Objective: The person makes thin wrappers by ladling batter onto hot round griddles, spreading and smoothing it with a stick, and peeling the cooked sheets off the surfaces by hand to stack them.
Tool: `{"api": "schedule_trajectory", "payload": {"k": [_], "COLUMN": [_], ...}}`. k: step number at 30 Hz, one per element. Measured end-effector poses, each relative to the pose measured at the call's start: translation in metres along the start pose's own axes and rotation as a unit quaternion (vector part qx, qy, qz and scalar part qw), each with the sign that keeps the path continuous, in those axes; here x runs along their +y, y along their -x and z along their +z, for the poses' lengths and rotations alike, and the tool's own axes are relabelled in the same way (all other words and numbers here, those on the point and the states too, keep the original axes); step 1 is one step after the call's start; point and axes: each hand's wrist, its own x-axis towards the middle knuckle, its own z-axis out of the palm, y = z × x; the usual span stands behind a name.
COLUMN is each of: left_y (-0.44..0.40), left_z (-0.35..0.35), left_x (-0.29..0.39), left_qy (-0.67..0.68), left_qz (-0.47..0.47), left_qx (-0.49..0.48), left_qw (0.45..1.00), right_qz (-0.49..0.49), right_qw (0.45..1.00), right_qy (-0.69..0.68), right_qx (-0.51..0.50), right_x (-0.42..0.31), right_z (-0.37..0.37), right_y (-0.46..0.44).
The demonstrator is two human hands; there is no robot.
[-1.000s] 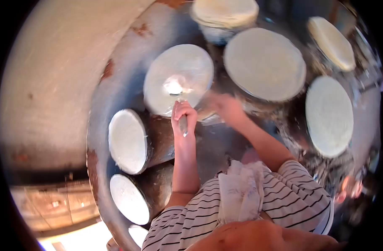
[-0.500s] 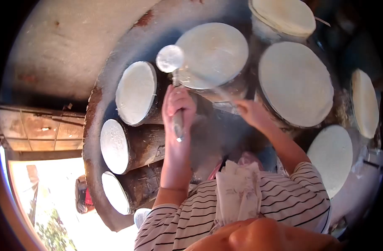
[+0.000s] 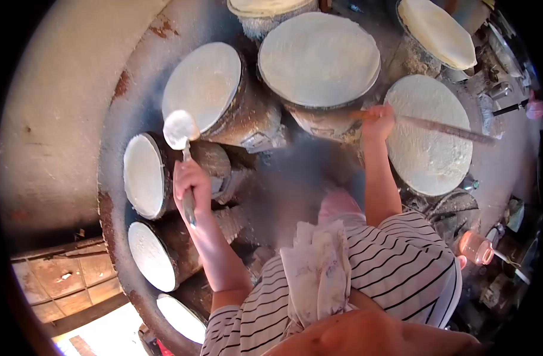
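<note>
Holds a ladle (image 3: 181,128) in the left hand (image 3: 192,179), with fingers bent fully around the handle and without any visible gap. Holds also a stick (image 3: 437,126) in the right hand (image 3: 377,123), near one end, again with fingers closed tightly around it. Shows the round white head of the ladle just beyond the left fingers, on the side away from the body and a little to the left. Follows roughly the line of the left forearm with its long axis, from the head, through the fist, to the handle end close above the wrist. Overlaps, in the view, the lower left edge of the upper-left pan (image 3: 201,83), with the left pan (image 3: 144,176) just below. Cannot tell real contact from only overlap here. Has the left hand much nearer to both these pans than the right hand. Points the stick to the right and slightly downward in the view, across the upper part of the right pan (image 3: 429,160). Offers no readable brand or word. Shows small purplish marks on the cloth (image 3: 319,267) at the chest, too unclear for reading, and no legible label on the orange jar (image 3: 477,248)
</note>
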Motion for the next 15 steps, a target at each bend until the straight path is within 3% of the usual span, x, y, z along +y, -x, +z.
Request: {"api": "schedule_trajectory", "payload": {"k": [4,7,15], "left_y": [-0.011,-0.015,-0.015], "left_z": [-0.007,0.003,0.001], "left_x": [-0.001,-0.026,-0.04], "left_qy": [0.015,0.006,-0.003], "left_qz": [-0.012,0.033,0.028], "left_qx": [-0.045,-0.029,-0.074], "left_qw": [0.999,0.999,0.997], "right_qz": [0.039,0.035,0.056], "right_qw": [0.997,0.995,0.99], "right_qy": [-0.057,-0.042,0.105], "right_qx": [0.033,0.08,0.08], "right_x": [-0.003,-0.013,-0.006], "right_z": [0.021,0.043,0.107], "right_y": [-0.014,-0.006,0.0]}}
